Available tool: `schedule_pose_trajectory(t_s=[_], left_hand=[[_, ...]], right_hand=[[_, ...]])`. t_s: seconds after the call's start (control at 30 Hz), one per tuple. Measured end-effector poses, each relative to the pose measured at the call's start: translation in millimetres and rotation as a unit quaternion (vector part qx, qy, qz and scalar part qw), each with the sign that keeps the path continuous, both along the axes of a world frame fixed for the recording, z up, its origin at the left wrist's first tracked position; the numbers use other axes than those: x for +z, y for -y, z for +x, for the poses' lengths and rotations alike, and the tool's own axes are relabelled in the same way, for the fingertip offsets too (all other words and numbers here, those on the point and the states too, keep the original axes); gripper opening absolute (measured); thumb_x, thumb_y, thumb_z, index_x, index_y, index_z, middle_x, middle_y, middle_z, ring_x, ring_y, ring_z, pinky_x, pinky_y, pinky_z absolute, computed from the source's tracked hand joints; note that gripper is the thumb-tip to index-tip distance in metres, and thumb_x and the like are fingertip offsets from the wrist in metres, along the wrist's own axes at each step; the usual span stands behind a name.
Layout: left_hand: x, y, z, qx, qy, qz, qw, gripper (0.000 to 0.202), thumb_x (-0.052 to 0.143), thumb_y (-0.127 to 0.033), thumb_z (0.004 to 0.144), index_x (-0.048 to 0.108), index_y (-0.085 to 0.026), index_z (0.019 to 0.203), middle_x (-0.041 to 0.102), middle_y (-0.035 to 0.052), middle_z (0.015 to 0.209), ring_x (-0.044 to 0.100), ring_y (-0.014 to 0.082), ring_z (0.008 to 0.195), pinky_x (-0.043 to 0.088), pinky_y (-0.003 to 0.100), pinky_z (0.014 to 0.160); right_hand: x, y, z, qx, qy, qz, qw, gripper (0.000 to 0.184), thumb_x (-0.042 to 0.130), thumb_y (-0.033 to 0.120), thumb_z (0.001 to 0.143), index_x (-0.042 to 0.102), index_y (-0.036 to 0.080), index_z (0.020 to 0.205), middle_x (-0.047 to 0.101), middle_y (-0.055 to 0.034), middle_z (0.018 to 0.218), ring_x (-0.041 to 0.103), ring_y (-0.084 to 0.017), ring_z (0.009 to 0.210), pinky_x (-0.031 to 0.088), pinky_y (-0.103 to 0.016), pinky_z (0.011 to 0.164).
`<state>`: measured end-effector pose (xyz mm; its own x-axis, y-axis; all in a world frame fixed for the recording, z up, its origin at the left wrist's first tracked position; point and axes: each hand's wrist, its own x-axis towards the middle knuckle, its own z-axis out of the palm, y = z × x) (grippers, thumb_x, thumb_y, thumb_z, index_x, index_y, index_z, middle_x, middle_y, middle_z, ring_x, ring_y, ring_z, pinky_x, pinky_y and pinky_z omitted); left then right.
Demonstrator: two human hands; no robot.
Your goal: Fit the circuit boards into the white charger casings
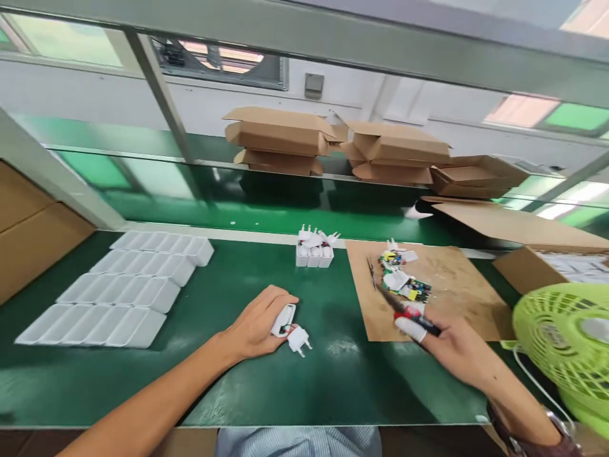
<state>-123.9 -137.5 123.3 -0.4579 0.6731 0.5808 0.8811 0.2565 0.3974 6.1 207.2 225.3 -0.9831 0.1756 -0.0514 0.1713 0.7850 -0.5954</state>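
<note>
My left hand (259, 324) rests on the green bench and is closed around a white charger shell (283, 319). The shell's plug cap (299, 341) hangs beside it on short wires, touching the mat. My right hand (451, 349), with a white finger cot on one finger, grips a red-and-black handled tool (409, 311). The tool's tip points toward a small pile of circuit boards and white parts (402, 279) on a brown cardboard sheet (457, 285).
Rows of white shells (118, 292) lie at the left. A small cluster of white plug chargers (314, 249) stands mid-bench. A green fan (566, 349) sits at the right edge. Cardboard boxes (333, 143) are stacked behind; a box (537, 263) stands at the right.
</note>
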Motion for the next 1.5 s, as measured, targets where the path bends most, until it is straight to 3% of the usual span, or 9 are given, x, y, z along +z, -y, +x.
schedule_pose_trajectory(t_s=[0.1, 0.27, 0.43, 0.8, 0.93, 1.1, 1.23, 1.37, 1.5], left_hand=[[1.4, -1.6, 2.3, -0.001, -0.014, 0.009, 1.000, 0.037, 0.064, -0.028, 0.096, 0.053, -0.019, 0.130, 0.066, 0.0122, 0.107, 0.063, 0.0244, 0.093, 0.057, 0.038, 0.080], [2.0, -3.1, 4.2, -0.011, -0.027, 0.005, 1.000, 0.039, 0.064, -0.028, 0.095, 0.053, -0.018, 0.131, 0.067, 0.0137, 0.107, 0.063, 0.0247, 0.093, 0.058, 0.039, 0.080], [3.8, -3.4, 3.5, -0.008, -0.029, -0.003, 1.000, 0.037, 0.062, -0.025, 0.095, 0.054, -0.017, 0.130, 0.067, 0.0139, 0.106, 0.063, 0.0248, 0.091, 0.057, 0.039, 0.077], [4.6, -2.3, 3.2, -0.010, -0.028, -0.022, 0.999, 0.034, 0.061, -0.025, 0.095, 0.056, -0.016, 0.127, 0.067, 0.0144, 0.107, 0.063, 0.0248, 0.090, 0.056, 0.038, 0.076], [6.6, -2.9, 3.6, -0.006, -0.030, -0.024, 0.999, 0.028, 0.059, -0.025, 0.097, 0.057, -0.015, 0.124, 0.067, 0.0144, 0.106, 0.064, 0.0246, 0.090, 0.056, 0.038, 0.076], [7.6, -2.5, 3.4, -0.002, -0.023, -0.026, 0.999, 0.030, 0.060, -0.025, 0.096, 0.056, -0.017, 0.125, 0.068, 0.0134, 0.106, 0.064, 0.0243, 0.090, 0.057, 0.038, 0.076], [8.6, -2.0, 2.8, 0.002, -0.024, -0.015, 1.000, 0.031, 0.060, -0.025, 0.096, 0.056, -0.016, 0.125, 0.068, 0.0136, 0.105, 0.064, 0.0246, 0.090, 0.058, 0.038, 0.076], [8.9, -1.0, 1.1, 0.011, -0.036, -0.002, 0.999, 0.033, 0.062, -0.025, 0.095, 0.056, -0.016, 0.126, 0.068, 0.0133, 0.105, 0.064, 0.0243, 0.090, 0.058, 0.037, 0.076], [10.7, 0.2, -0.4, 0.018, -0.063, 0.014, 0.998, 0.036, 0.064, -0.025, 0.095, 0.055, -0.017, 0.129, 0.069, 0.0132, 0.105, 0.064, 0.0244, 0.090, 0.058, 0.037, 0.076]], right_hand=[[-9.0, 42.0, -0.1, 0.135, 0.096, -0.019, 0.986, 0.033, 0.052, 0.043, 0.097, 0.076, 0.022, 0.106, 0.082, -0.0070, 0.106, 0.075, -0.027, 0.092, 0.060, -0.036, 0.084], [-20.8, 82.7, -11.2, 0.247, 0.111, 0.119, 0.955, 0.050, 0.041, -0.001, 0.084, 0.068, 0.016, 0.122, 0.078, -0.0119, 0.112, 0.074, -0.025, 0.098, 0.056, -0.036, 0.088], [-31.1, 89.6, -15.0, 0.294, 0.073, 0.227, 0.926, 0.052, 0.039, -0.008, 0.078, 0.068, 0.014, 0.114, 0.076, -0.0101, 0.100, 0.070, -0.023, 0.084, 0.051, -0.032, 0.074], [-38.9, 95.2, -15.4, 0.294, 0.038, 0.279, 0.913, 0.040, 0.040, -0.012, 0.070, 0.060, 0.020, 0.085, 0.062, -0.0002, 0.067, 0.055, -0.016, 0.055, 0.027, -0.030, 0.053], [-30.5, 94.7, -14.2, 0.262, 0.125, 0.222, 0.931, 0.038, 0.041, -0.010, 0.076, 0.062, 0.019, 0.089, 0.068, -0.0017, 0.072, 0.059, -0.017, 0.058, 0.031, -0.028, 0.054], [-11.2, 85.9, -7.6, 0.236, 0.148, 0.050, 0.959, 0.029, 0.045, 0.010, 0.096, 0.065, 0.023, 0.113, 0.076, -0.0052, 0.100, 0.072, -0.021, 0.089, 0.052, -0.029, 0.079], [-7.3, 84.3, -8.7, 0.215, 0.180, -0.043, 0.959, 0.029, 0.046, 0.017, 0.096, 0.068, 0.026, 0.114, 0.078, -0.0025, 0.099, 0.072, -0.021, 0.084, 0.055, -0.028, 0.076], [-14.4, 87.2, -10.2, 0.168, 0.164, -0.055, 0.971, 0.031, 0.046, 0.018, 0.095, 0.068, 0.024, 0.116, 0.077, -0.0037, 0.092, 0.070, -0.023, 0.079, 0.055, -0.030, 0.074], [-18.5, 87.4, -4.6, 0.185, 0.138, -0.027, 0.973, 0.032, 0.045, 0.010, 0.090, 0.066, 0.024, 0.110, 0.075, -0.0023, 0.090, 0.068, -0.021, 0.077, 0.052, -0.029, 0.072]])
